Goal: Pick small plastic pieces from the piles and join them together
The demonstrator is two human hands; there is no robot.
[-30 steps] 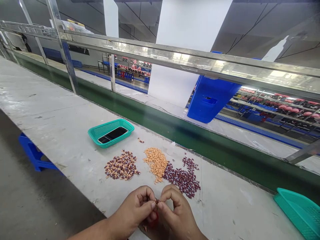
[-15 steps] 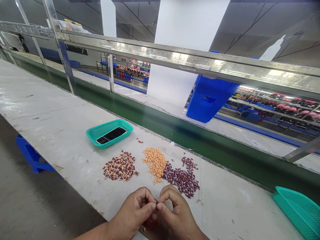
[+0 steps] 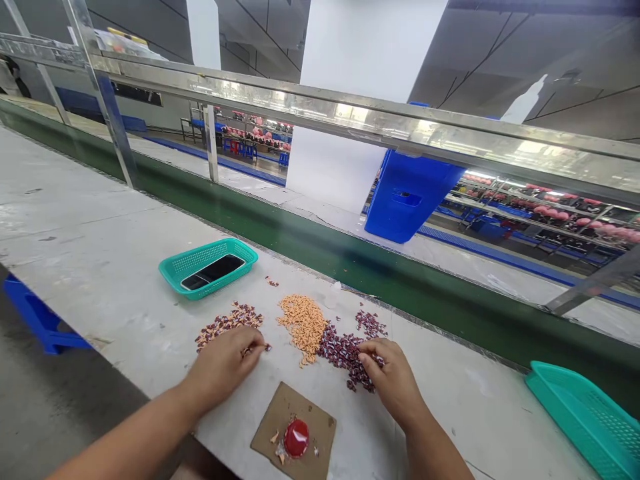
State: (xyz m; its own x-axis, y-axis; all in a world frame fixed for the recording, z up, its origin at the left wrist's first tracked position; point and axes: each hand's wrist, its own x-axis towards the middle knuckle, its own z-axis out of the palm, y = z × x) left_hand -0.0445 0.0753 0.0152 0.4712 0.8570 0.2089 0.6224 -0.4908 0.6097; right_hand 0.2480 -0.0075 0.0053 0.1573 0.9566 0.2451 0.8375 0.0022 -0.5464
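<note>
Jutting rightward — dark piece (image 3: 269, 347) (axis unclear)

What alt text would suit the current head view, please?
A person's left hand is at a mixed pile of small pieces, the right hand at a maroon pile, an orange pile between. Nearer, a red round object sits on a brown square sheet.

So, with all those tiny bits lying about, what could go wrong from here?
First, the orange pile and dark pile touch, so the right hand, down at the dark one, might push bits across. Second, the left hand is over the mixed pile and might scatter it. Third, the cardboard square with the round red thing lies between the forearms and could get bumped.
</note>
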